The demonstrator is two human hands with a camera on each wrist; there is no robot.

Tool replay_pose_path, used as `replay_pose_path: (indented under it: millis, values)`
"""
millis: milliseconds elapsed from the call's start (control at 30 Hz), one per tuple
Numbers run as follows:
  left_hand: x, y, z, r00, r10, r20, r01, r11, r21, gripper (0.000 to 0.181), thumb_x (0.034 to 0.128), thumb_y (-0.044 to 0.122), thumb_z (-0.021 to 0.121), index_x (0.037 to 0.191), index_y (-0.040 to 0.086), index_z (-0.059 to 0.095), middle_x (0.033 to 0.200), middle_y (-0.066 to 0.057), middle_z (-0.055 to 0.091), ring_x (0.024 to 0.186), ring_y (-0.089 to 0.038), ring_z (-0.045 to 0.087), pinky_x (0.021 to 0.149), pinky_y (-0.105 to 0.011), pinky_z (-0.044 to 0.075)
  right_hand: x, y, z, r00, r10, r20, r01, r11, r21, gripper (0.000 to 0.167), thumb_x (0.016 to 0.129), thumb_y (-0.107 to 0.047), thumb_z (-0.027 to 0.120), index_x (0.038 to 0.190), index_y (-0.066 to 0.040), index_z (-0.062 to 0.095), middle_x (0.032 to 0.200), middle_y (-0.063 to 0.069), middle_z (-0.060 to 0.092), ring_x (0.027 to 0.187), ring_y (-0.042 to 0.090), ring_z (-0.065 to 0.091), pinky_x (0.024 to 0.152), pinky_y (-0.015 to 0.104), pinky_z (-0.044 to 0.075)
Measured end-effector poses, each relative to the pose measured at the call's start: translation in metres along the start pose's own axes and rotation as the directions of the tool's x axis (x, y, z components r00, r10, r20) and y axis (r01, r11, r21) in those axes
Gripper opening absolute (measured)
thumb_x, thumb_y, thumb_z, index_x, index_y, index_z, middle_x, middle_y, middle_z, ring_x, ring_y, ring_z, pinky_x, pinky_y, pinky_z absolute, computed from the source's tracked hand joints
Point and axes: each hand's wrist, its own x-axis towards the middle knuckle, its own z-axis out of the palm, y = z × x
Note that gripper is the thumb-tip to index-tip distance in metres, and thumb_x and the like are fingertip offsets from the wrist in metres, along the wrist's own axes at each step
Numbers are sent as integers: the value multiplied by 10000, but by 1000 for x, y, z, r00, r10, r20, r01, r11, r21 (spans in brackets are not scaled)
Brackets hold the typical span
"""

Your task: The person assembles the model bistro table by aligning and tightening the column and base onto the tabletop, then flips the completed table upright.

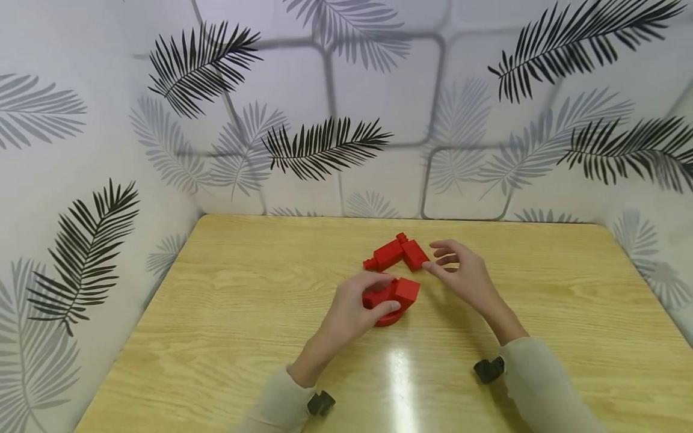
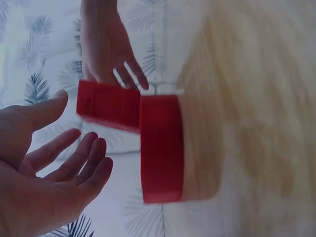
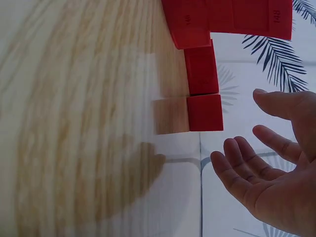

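Observation:
A red round base [image 1: 387,322] lies on the table, and a red rectangular block [image 1: 408,290] rises from it, tilted. My left hand [image 1: 351,307] curves loosely around the near-left side of these pieces. In the left wrist view, a gap shows between its fingers and the block. Just behind lie two red blocks with small knobs, a left one [image 1: 388,255] and a right one [image 1: 415,255]. Beside the right one hovers my right hand [image 1: 464,273], fingers relaxed. The right wrist view shows this hand apart from the nearest red block [image 3: 205,113], holding nothing.
The wooden table [image 1: 227,313] meets a pale wall covering [image 1: 379,90] with leaf patterns at the back and sides. Dark wrist devices sit at the left cuff [image 1: 321,403] and the right cuff [image 1: 489,370].

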Motion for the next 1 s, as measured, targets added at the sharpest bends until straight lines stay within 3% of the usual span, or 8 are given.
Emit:
replay_pose_path:
  millis: [267,500,700,833,1000]
  values:
    - [6,7,27,988,-17,-151,29,997,73,483,801,188,909,1225,52,721,1084,-72,683,974,-232,673,854,-400,596,13,9,13,996,71,47,-68,996,-60,583,898,-265,824,1331,44,588,1162,266,677,1000,401,706,867,508,608]
    - [8,9,36,979,-29,-201,50,993,104,415,796,188,912,1156,78,738,1046,-50,665,942,-208,654,818,-319,594,17,9,20,992,114,49,-108,988,-109,522,893,-235,826,1271,53,610,1136,245,696,994,387,703,878,507,602]
    - [7,13,33,990,-15,-138,31,993,110,362,828,147,846,1166,80,736,1062,-63,656,953,-246,636,796,-351,605,18,9,18,994,107,21,-103,987,-121,384,921,-159,744,1221,65,659,1097,241,717,961,372,716,860,498,600]
    - [4,13,26,999,-9,-45,15,991,134,388,839,129,805,1219,83,741,1122,-49,664,1007,-221,621,821,-349,600,14,14,14,990,133,-47,-138,984,-117,363,930,-157,683,1235,40,680,1099,230,721,952,369,727,851,496,606]
    - [0,13,10,998,-25,64,18,993,118,406,840,87,756,1245,72,730,1193,-41,654,1081,-217,602,893,-395,588,9,17,9,982,117,-149,-129,989,-74,300,985,-176,640,1206,19,697,1088,204,708,908,360,724,818,424,626]
